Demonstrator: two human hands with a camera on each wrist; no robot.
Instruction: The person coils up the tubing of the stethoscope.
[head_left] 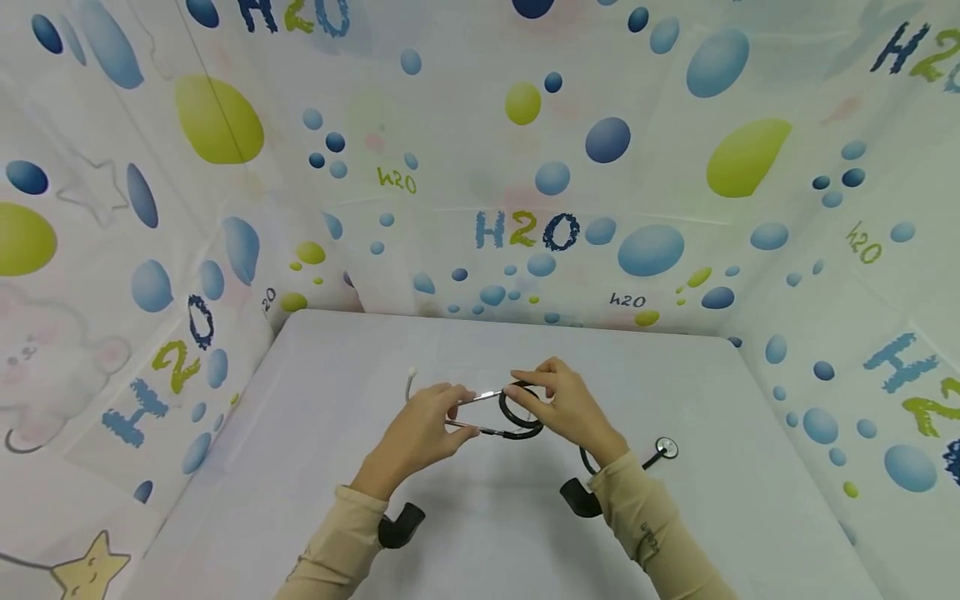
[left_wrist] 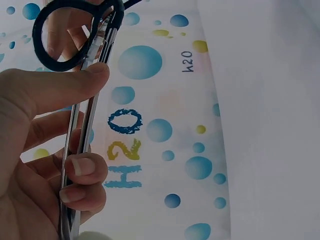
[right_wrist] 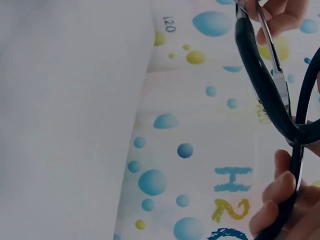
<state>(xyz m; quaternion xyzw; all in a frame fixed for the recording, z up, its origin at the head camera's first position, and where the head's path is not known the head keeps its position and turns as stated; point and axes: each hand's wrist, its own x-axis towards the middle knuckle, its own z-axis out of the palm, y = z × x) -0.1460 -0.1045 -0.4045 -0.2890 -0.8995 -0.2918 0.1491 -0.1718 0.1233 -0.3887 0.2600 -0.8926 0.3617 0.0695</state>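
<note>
A stethoscope with black tubing [head_left: 525, 434] is held above the white table between both hands. My left hand [head_left: 423, 425] grips its metal ear tubes [left_wrist: 92, 107], the thumb lying along them and the other fingers curled round. One pale eartip [head_left: 412, 372] sticks up behind that hand. The right hand [head_left: 562, 404] pinches the black tubing near the Y-shaped join [right_wrist: 298, 134], where the tubing bends into a loop. From beneath the right forearm the tubing runs out to the round chestpiece [head_left: 667, 448], at the right. Part of the tubing is hidden behind the right wrist.
The white tabletop [head_left: 300, 467] spreads under both hands. Patterned cloth walls [head_left: 465, 108] with blue and green spots enclose it at the back and sides. A black curved piece [head_left: 401, 527] sits at the left wrist, another [head_left: 581, 498] at the right.
</note>
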